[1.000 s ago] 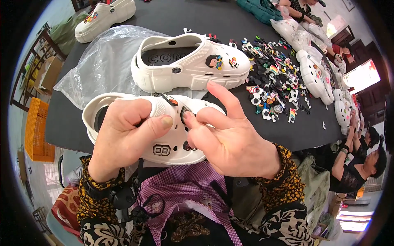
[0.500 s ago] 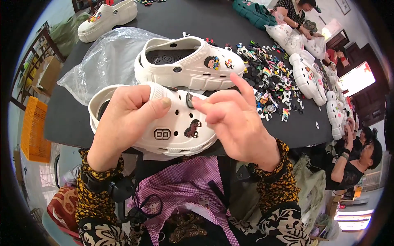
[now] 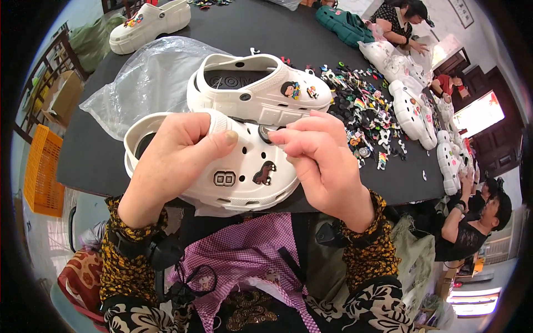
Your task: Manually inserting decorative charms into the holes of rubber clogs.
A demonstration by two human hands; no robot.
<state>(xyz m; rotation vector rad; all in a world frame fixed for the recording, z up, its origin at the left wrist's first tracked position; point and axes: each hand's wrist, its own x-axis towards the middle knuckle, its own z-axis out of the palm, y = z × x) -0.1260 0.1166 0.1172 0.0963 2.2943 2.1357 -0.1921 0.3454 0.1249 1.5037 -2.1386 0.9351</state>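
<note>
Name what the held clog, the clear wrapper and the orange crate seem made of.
Held clog: probably moulded foam or rubber, satin, given its thick rounded walls.
Clear wrapper: likely thin plastic film, glossy: transparent, wrinkled, with highlights.
Orange crate: apparently rigid plastic, given its lattice wall; finish unclear.

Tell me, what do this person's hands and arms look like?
The left hand and right hand are ungloved, with no rings visible. The lower sleeves are black with a small yellow pattern; the upper sleeves are black with cream flowers. A dark device sits by each lower sleeve.
</note>
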